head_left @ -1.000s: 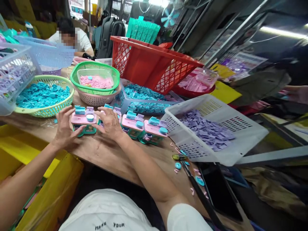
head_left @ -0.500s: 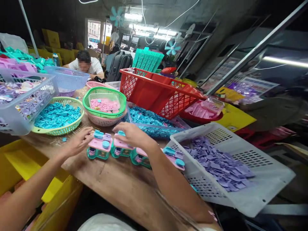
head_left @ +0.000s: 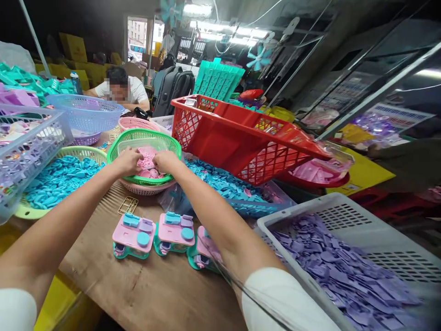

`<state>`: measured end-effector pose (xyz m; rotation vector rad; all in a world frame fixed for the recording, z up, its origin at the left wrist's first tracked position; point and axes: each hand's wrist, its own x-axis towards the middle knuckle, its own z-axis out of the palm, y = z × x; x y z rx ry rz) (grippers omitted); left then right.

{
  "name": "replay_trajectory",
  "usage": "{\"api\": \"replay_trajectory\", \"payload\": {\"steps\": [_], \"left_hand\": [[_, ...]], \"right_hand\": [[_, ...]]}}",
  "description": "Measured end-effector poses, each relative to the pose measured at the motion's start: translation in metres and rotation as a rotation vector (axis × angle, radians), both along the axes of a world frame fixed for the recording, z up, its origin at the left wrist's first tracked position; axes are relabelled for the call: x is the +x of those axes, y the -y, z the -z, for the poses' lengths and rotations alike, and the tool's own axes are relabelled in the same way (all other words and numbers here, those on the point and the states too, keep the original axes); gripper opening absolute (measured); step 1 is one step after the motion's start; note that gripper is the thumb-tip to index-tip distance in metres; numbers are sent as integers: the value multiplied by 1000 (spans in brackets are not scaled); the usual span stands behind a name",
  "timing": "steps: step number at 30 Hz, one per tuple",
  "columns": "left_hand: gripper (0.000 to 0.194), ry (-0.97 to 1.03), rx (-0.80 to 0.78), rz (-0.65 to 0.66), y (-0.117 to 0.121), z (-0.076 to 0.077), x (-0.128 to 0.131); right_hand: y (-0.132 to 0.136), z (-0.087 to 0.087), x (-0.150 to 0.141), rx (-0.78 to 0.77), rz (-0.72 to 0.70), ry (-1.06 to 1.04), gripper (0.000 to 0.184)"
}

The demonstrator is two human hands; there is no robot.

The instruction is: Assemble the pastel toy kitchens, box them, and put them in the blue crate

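Both hands reach into the green basket (head_left: 112, 154), which holds a clear plastic tub (head_left: 126, 143) with small pink pieces (head_left: 147, 156). My left hand (head_left: 130, 161) is at the tub's left side, fingers curled inward. On the right side, my right hand (head_left: 166, 163) has its fingers bent down among the pink pieces. What either set of fingertips grips is hidden. Nearer to me stand pink-and-teal toy assemblies with blue and purple parts on top: a left one (head_left: 133, 234), a middle one (head_left: 175, 232) and a right one (head_left: 206, 246) partly covered by my right forearm.
A light-green basket of blue pieces (head_left: 65, 177) stands left, beside a clear crate (head_left: 20, 170). A red crate (head_left: 220, 147) tilts over a bin of blue pieces (head_left: 220, 179). A white crate (head_left: 267, 225) with purple pieces is at right. Another person (head_left: 138, 92) sits across the table.
Both hands have moved from the toy assemblies forward to the green basket, and their fingers have closed. The view has shifted, so the assemblies appear lower.
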<state>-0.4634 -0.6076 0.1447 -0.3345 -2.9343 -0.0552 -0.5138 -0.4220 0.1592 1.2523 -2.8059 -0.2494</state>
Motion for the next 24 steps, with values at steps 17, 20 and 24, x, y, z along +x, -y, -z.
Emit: {"api": "replay_trajectory", "payload": {"steps": [17, 20, 24], "left_hand": [[28, -233, -37, 231, 17, -28, -19], [27, -231, -52, 230, 21, -33, -16], [26, -160, -164, 189, 12, -24, -7]], "right_hand": [[-22, -13, 12, -525, -107, 149, 27], [-4, -1, 11, -307, -201, 278, 30], [25, 16, 5, -59, -190, 343, 36]]}}
